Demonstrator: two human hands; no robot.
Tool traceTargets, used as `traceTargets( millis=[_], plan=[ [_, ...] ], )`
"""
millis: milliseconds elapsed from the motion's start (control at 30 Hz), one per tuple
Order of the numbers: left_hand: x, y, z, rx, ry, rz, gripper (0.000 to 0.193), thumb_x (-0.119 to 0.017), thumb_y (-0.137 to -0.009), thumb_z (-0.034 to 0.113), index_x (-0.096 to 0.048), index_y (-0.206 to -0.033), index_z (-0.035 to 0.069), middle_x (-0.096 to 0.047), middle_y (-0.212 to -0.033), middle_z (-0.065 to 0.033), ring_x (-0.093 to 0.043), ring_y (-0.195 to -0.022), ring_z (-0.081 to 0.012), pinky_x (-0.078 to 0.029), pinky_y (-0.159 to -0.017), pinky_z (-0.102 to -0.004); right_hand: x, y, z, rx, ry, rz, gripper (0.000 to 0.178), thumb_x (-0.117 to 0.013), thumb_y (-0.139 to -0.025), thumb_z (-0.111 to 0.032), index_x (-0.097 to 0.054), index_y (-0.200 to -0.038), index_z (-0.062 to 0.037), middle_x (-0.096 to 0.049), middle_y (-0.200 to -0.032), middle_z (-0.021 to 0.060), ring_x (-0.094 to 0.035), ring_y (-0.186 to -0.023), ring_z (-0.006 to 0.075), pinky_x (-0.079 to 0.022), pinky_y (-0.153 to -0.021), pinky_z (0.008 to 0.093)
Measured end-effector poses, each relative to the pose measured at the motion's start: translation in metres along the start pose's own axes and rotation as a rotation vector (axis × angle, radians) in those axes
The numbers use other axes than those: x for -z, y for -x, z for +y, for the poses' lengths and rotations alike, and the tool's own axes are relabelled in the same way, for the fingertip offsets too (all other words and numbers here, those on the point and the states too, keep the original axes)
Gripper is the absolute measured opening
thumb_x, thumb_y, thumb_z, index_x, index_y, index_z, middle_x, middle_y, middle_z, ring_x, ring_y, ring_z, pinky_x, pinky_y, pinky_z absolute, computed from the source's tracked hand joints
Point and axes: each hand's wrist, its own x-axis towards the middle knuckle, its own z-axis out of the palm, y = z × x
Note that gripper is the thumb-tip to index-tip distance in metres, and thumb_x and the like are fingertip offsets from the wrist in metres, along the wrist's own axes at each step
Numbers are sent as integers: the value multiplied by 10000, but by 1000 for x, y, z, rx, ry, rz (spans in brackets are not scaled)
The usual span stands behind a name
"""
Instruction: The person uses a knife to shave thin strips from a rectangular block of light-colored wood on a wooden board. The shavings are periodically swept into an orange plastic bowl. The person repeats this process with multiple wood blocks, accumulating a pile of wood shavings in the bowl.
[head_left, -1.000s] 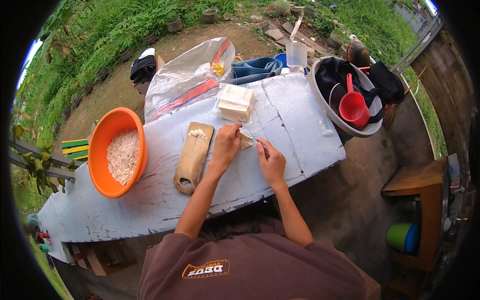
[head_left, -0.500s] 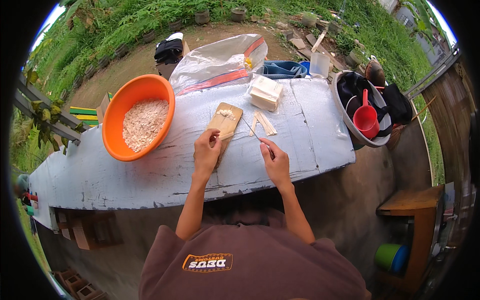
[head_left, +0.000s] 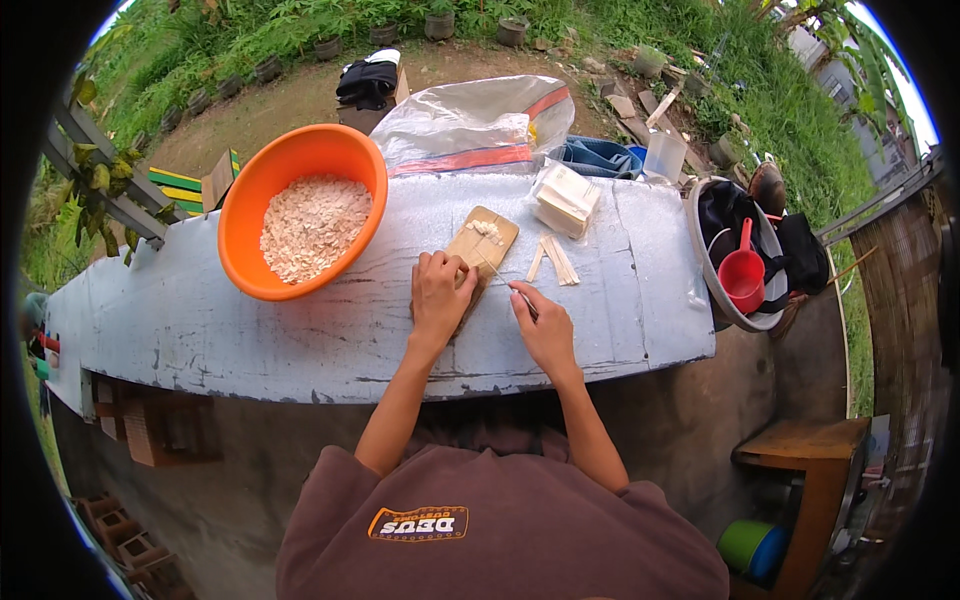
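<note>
On a wooden cutting board (head_left: pixel 463 243) my left hand (head_left: pixel 438 294) is closed, its fingers curled and pressing what looks like a pale strip, mostly hidden under them. My right hand (head_left: pixel 546 330) grips a thin knife (head_left: pixel 507 281) by the handle. The blade slants across the board, close to the left fingertips. Small cut pale pieces (head_left: pixel 487 231) lie near the board's far end. Several loose pale strips (head_left: pixel 561 263) rest on the table to the right of the board. Behind them sits a plastic-wrapped stack of pale slabs (head_left: pixel 566 198).
A large orange basin (head_left: pixel 232 235) of small pale pieces (head_left: pixel 315 228) stands left on the silvery table (head_left: pixel 300 345). A clear plastic sack (head_left: pixel 450 125) lies at the back. On the right, a grey tub (head_left: pixel 713 285) holds dark cloth and a red dipper (head_left: pixel 742 278).
My left hand has come down over the strip on the board. The knife blade has swung left from beside the board to across it. The whole view has shifted a little.
</note>
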Motion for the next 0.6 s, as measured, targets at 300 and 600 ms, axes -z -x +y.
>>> traceTargets(
  millis=[300,600],
  plan=[
    [1,-7,-5,-63,34,-31,173,-717,-914,155,-766,-1078,128,-630,-980,-53,-580,-984,-261,-450,-893,-411,-3,-15,-7,25,36,-68,317,-572,-1063,-331,-731,-1296,-186,-751,-991,213,-715,-896,419,-547,-790,488],
    [8,-3,-6,-119,33,-108,220,-679,-920,90,-767,-1115,142,-599,-984,-55,-559,-974,-262,-424,-882,-418,-3,-11,-9,77,184,-105,340,-535,-1085,-276,-663,-1398,-245,-713,-879,204,-698,-824,418,-533,-743,514]
  ],
)
